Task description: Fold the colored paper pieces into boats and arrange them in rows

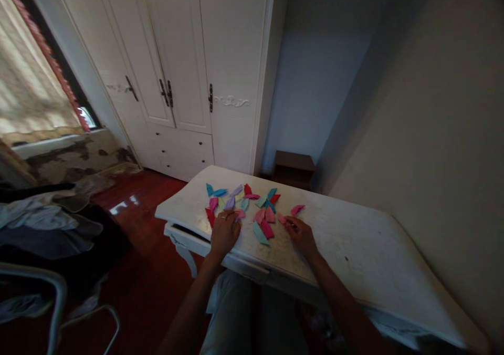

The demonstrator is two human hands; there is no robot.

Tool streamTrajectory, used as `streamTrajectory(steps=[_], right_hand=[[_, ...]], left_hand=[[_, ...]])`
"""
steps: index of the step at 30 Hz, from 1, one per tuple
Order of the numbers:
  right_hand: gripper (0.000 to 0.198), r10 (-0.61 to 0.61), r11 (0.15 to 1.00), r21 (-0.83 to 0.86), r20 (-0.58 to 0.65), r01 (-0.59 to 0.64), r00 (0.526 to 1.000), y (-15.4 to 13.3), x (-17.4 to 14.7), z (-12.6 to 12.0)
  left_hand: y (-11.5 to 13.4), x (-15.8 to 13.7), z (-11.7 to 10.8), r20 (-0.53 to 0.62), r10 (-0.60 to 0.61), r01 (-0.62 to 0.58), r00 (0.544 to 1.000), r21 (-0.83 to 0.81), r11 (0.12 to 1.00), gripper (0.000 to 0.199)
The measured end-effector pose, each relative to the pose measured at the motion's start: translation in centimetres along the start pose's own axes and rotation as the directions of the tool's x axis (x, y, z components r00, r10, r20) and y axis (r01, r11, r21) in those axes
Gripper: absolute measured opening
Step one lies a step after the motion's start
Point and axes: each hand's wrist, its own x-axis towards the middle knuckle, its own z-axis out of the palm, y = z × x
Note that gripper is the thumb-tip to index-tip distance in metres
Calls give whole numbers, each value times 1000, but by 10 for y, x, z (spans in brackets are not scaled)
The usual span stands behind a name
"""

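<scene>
Several folded paper pieces in blue, teal, lilac, red and pink lie in a loose cluster on the white table. My left hand (226,233) is at the near left of the cluster, its fingers closed at a salmon-pink folded paper piece (240,215). Right beside that hand lies a red folded piece (210,217). On the other side, my right hand (301,236) pinches another pink folded paper piece (282,219). Between the hands are a mint-green piece (260,234) and a deep-pink piece (267,229). A magenta piece (297,209) rests apart, beyond my right hand.
The white table (354,239) has a drawer slightly open at its front left. Behind stand a white wardrobe (236,55) and a small brown cabinet (293,160). At left are a heap of clothes (66,223) and a white metal tube frame (59,297).
</scene>
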Motion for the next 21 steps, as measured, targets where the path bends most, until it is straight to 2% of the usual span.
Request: streamTrajectory(steps=[11,21], right_hand=[[33,56,998,26,-6,-56,998,-7,2,-2],[35,75,997,26,-23,-74,997,-11,3,-4]], left_hand=[[-2,-2,0,-65,7,-9,998,-18,1000,24],[-5,-2,2,-97,-33,27,995,-61,998,22]])
